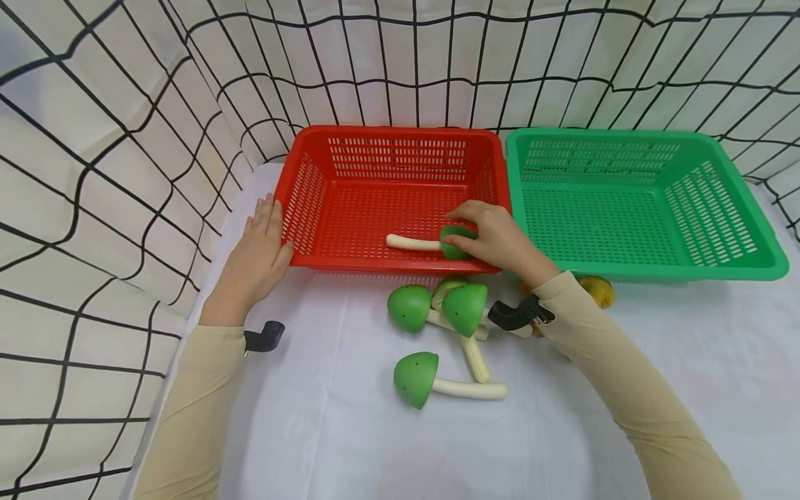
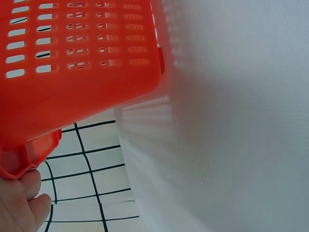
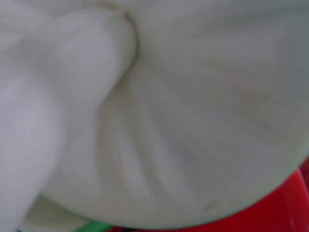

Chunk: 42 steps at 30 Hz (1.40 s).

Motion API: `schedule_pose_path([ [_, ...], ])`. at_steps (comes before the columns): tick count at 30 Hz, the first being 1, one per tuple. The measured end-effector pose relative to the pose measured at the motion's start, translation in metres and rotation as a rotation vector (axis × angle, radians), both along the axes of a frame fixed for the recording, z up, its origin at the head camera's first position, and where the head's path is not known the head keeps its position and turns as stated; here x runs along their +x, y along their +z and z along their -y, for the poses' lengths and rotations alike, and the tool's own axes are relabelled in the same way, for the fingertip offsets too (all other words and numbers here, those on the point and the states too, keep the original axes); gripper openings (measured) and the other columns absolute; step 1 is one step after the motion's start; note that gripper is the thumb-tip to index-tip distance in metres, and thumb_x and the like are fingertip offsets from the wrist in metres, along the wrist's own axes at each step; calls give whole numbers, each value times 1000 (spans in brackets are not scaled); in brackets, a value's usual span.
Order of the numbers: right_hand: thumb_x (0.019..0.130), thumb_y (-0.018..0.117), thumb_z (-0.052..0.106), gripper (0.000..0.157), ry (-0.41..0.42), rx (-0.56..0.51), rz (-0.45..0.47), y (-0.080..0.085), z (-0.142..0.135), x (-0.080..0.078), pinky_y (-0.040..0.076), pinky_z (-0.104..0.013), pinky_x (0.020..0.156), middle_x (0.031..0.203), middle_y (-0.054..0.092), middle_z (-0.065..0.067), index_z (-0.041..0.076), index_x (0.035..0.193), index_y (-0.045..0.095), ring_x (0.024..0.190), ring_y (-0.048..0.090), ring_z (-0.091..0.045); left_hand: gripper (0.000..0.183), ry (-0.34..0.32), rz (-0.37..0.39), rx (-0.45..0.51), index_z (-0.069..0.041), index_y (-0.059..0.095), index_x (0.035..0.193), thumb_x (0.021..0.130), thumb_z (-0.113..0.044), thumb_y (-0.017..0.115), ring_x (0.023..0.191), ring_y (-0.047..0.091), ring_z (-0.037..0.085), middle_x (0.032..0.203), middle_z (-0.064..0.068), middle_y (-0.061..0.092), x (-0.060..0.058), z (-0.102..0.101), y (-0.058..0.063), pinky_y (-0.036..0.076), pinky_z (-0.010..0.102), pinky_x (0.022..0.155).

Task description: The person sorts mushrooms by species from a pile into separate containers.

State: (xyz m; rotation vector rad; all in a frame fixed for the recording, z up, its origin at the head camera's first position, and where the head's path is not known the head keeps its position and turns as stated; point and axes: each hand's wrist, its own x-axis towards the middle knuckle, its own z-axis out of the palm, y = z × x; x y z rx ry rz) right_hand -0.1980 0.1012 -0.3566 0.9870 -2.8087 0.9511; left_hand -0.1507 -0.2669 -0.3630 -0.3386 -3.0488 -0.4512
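Observation:
My right hand [image 1: 500, 232] reaches over the front rim of the red basket [image 1: 394, 265] and pinches the green cap of a toy mushroom [image 1: 412, 243]. Its white stem points left, low in the basket. My left hand [image 1: 255, 260] rests against the basket's left rim with fingers stretched; the left wrist view shows its fingertips touching the rim [image 2: 29, 154]. Several more green-capped mushrooms [image 1: 415, 378] lie on the white cloth before the basket. Close up, the right wrist view is filled by the pale underside of a mushroom cap [image 3: 203, 125] and its stem [image 3: 72, 63].
A green basket [image 1: 650, 272] stands directly right of the red one. Partly hidden beneath my right forearm lies a yellowish item [image 1: 598, 292]. White cloth walls with black netting [image 1: 415, 83] rise behind the baskets and at the left.

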Motion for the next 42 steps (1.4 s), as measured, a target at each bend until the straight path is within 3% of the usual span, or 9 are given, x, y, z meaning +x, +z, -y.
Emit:
schedule_pose_path([
  [8, 84, 71, 14, 32, -31, -172, -77, -4, -21, 14, 49, -42, 86, 109, 66, -13, 0, 112, 66, 101, 59, -25, 63, 8, 22, -10, 11, 8, 146, 96, -20, 32, 143, -1, 32, 155, 23, 1, 0, -1, 0, 6, 46, 114],
  [13, 81, 73, 8, 31, -48, -261, -182, -6, -35, 28, 50, -41, 75, 106, 66, -13, 0, 110, 67, 94, 61, -25, 63, 8, 27, -5, 11, 8, 146, 96, -19, 32, 143, -1, 33, 155, 24, 2, 0, -2, 0, 6, 46, 114],
  [18, 76, 74, -2, 32, -30, -350, -287, -3, -48, 47, 49, -27, 72, 104, 67, -14, -3, 107, 67, 83, 59, -24, 63, 6, 24, 1, 11, 8, 146, 96, -19, 32, 143, -2, 32, 155, 24, 2, -1, -2, -1, 6, 46, 115],
  [22, 71, 74, -12, 37, -21, -432, -272, -4, -56, 66, 47, -17, 79, 103, 67, -14, -5, 106, 67, 88, 61, -21, 63, 5, 17, -1, 11, 8, 146, 96, -20, 31, 143, -2, 32, 155, 24, 2, -1, -3, -1, 6, 45, 115],
  [27, 64, 73, -20, 43, -11, -486, -202, -10, -64, 87, 47, -16, 82, 100, 68, -15, -6, 103, 67, 95, 62, -13, 63, 5, 19, -1, 11, 7, 146, 96, -20, 31, 143, -3, 31, 155, 23, 1, 0, -3, 0, 6, 46, 115],
  [30, 64, 74, -17, 40, -4, -494, -180, -16, -70, 98, 46, -17, 85, 98, 68, -13, -4, 102, 68, 97, 61, -10, 63, 5, 20, -5, 11, 7, 146, 96, -20, 31, 143, -3, 31, 155, 23, 1, 0, -3, 0, 6, 46, 114],
  [34, 78, 75, 6, 24, 16, -543, -183, -28, -73, 110, 46, -17, 86, 95, 68, -14, -5, 99, 69, 96, 61, -10, 63, 4, 21, -4, 11, 7, 146, 96, -20, 30, 143, -3, 32, 155, 23, 0, -2, -3, -2, 6, 46, 114],
  [38, 87, 66, 28, 34, 43, -557, -193, -44, -75, 124, 45, -13, 78, 94, 68, -14, -5, 97, 69, 89, 60, -11, 63, 3, 23, -1, 11, 6, 146, 96, -20, 30, 143, -4, 31, 155, 23, 0, -4, -2, -3, 5, 46, 114],
  [42, 84, 71, 20, 27, 58, -501, -133, -59, -78, 137, 46, -13, 79, 96, 69, -10, -2, 99, 69, 90, 61, -10, 63, 1, 27, -2, 10, 6, 146, 96, -20, 30, 143, -5, 30, 155, 22, -1, -4, -1, -3, 5, 45, 114],
])
